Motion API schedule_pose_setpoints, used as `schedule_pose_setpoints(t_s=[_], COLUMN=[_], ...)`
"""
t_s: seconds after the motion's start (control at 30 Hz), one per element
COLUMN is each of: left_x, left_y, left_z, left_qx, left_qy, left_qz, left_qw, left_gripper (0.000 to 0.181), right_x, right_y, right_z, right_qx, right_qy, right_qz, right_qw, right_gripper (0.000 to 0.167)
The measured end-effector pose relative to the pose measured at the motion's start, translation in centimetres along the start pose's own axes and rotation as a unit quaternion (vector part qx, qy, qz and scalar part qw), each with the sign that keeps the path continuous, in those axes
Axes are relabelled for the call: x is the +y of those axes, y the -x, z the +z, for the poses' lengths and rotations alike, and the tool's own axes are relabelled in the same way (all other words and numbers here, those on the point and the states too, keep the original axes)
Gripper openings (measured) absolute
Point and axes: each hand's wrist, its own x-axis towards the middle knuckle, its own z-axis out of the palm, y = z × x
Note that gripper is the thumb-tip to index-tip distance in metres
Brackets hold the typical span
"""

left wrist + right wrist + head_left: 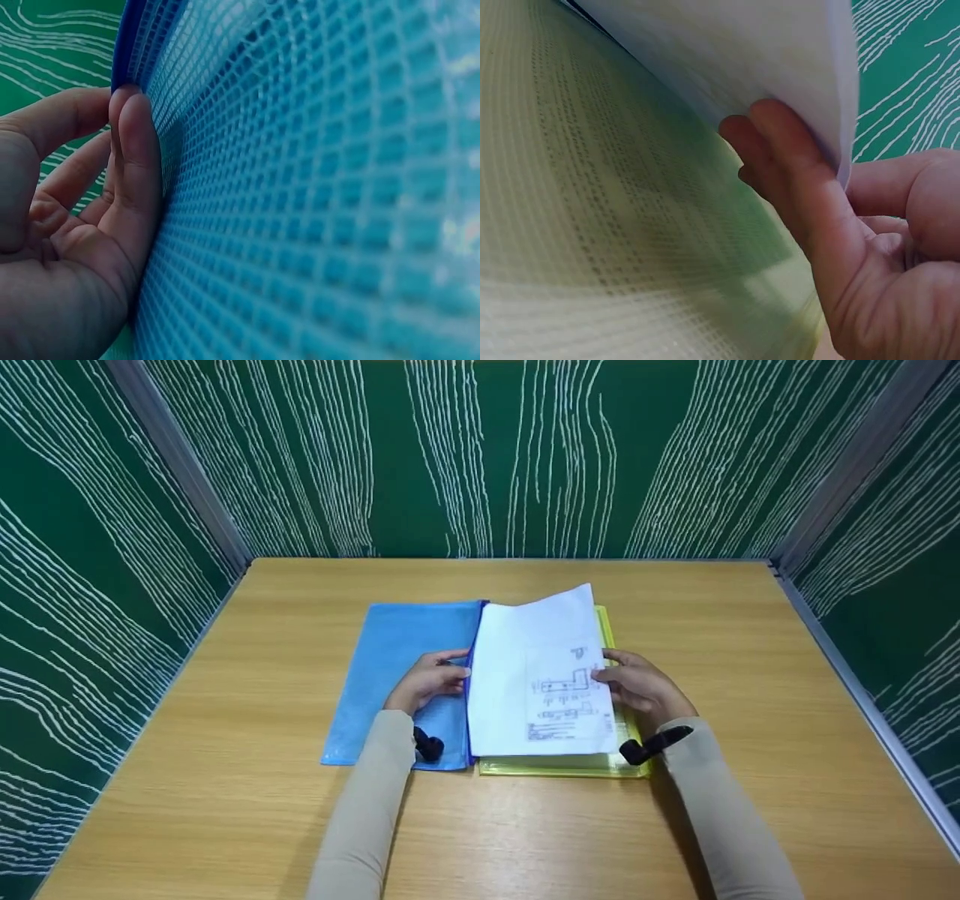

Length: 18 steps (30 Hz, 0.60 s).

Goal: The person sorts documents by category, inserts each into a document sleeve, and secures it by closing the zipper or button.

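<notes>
A blue mesh zip pouch lies left of centre on the table, its dark blue edge facing right. My left hand pinches that edge between thumb and fingers; the left wrist view shows the pouch mesh close up. White paper with a printed technical drawing extends right from the pouch edge, its far right corner raised. Whether its left side is inside the pouch I cannot tell. At the paper's right edge, my right hand grips it, thumb on top and fingers underneath. Beneath the paper lies a yellow mesh pouch, mostly covered.
The wooden table extends around the pouches on every side. Green panels with white wavy lines stand behind it and at both sides, joined by grey corner posts. A dark wrist camera sits on each wrist.
</notes>
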Motion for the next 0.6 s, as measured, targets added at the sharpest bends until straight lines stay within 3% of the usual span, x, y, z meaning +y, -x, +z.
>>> schedule_pose_setpoints(t_s=[0.4,0.6], left_x=[0.6,0.9], left_y=[0.6,0.7], left_z=[1.1,1.6], left_qx=[0.013,0.018], left_qy=[-0.038,-0.056], left_qz=[0.003,0.019], left_qw=[0.9992,0.9981], left_gripper=[0.052,0.053], right_x=[0.0,-0.2], right_y=[0.0,0.2], right_z=[0.6,0.4], right_qx=[0.015,-0.009], right_qy=[-0.005,-0.012], right_qz=[0.005,-0.017], right_qw=[0.9999,0.9997], right_gripper=[0.065,0.068])
